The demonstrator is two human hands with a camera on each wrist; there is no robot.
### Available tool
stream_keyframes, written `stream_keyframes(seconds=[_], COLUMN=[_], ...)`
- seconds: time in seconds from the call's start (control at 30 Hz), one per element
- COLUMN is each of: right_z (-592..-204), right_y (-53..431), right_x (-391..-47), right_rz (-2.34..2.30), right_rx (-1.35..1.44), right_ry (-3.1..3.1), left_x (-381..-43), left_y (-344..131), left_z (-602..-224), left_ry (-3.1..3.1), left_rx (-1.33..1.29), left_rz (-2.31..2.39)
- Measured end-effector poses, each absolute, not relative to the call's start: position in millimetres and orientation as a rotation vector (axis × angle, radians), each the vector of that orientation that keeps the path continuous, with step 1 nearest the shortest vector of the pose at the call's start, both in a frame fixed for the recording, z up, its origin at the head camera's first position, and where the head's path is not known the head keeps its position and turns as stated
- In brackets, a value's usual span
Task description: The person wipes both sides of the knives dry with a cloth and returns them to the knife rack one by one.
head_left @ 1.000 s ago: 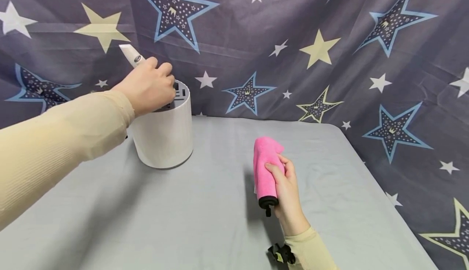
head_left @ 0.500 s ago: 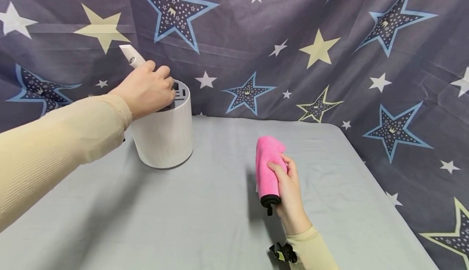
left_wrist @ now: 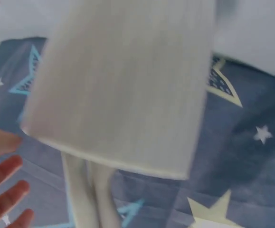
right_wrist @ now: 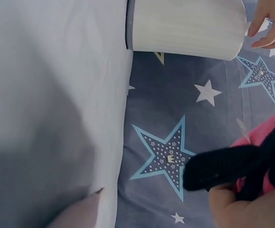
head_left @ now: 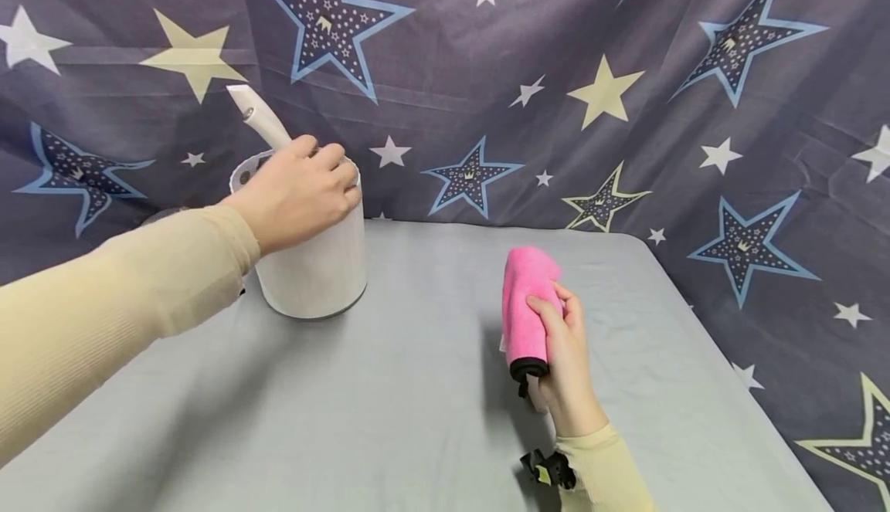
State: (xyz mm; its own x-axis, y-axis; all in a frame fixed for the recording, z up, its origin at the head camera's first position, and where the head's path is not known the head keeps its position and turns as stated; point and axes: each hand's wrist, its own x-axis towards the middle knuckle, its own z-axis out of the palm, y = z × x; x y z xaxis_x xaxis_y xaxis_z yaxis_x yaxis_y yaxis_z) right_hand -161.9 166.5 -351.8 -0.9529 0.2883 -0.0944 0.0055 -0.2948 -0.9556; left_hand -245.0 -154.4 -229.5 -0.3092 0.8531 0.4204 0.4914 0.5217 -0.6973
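A white cylindrical holder (head_left: 313,284) with a slotted top stands at the table's back left. From it a pale curved handle (head_left: 259,116) leans up and left. My left hand (head_left: 299,194) is over the holder's top right rim in the head view, hiding most of the slots. In the left wrist view its loosely bent fingers (left_wrist: 6,209) hold nothing, beside the holder, and two pale handles (left_wrist: 104,194) show. My right hand (head_left: 566,357) grips a fuzzy pink cloth roll (head_left: 526,303) with a black end and small cord, above the table. A black strap (right_wrist: 222,166) on it shows in the right wrist view.
A light grey cloth covers the table (head_left: 417,404). Behind it and along the right side hangs a dark curtain (head_left: 445,49) printed with stars. A black wrist camera mount (head_left: 549,469) sits at my right sleeve.
My left hand has moved right and slightly down, so more of the pale handle and the holder's left rim shows. My right hand has shifted right and a little up with the pink cloth roll.
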Motion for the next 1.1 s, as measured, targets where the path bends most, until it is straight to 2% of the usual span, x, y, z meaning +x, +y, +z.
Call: stream_keyframes(seconds=[0.27,0.6,1.1], right_z=[-342,-337,-341], right_y=[178,183,185], right_x=[-163,-163,-164], right_rz=[2.356,2.348,2.377], right_rx=[-0.367,-0.382,-0.384], right_ry=[-1.699,-1.661,-1.617], left_x=[-233,-216,-179], left_y=[-117,-77,1], left_z=[-253,-304,-358], left_ry=[-1.964,-2.018,-2.328], left_rx=[-1.134,-1.081,-1.092], left_rz=[0.436,0.269,0.002])
